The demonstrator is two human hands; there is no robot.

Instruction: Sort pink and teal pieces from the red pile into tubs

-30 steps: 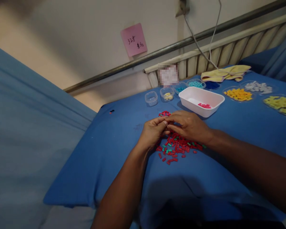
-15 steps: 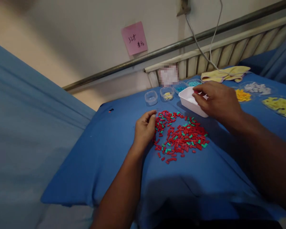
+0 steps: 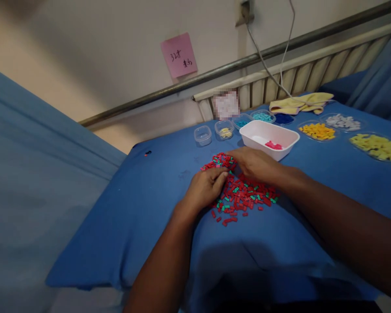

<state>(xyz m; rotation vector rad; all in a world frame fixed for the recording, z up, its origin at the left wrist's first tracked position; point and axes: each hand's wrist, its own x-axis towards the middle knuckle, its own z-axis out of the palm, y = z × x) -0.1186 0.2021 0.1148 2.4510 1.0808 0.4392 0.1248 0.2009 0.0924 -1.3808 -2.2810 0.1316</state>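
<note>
A spread of small red and green plastic pieces (image 3: 246,198) lies on the blue cloth in front of me. My left hand (image 3: 205,188) rests at its left side, fingers stretched over the pieces, thumb alongside them. From the right, my right hand (image 3: 256,164) reaches into the far part of the spread. Its fingertips are bent down among the pieces and mostly hidden. One pink piece (image 3: 218,165) shows just beyond my left fingers. Close behind my right hand stands a white tub (image 3: 252,135) with several pink pieces (image 3: 273,145) inside.
Clear cups stand at the back: one (image 3: 202,136) at the left, another with pale yellow pieces (image 3: 226,132), others with blue pieces (image 3: 262,116). Dishes of orange pieces (image 3: 317,131), grey pieces (image 3: 343,122) and yellow-green pieces (image 3: 378,146) sit right, near a yellow cloth (image 3: 299,104).
My right hand has moved from over the white tub down and left into the red and green pieces. My left hand has shifted slightly right over them. The pink pieces in the tub now show.
</note>
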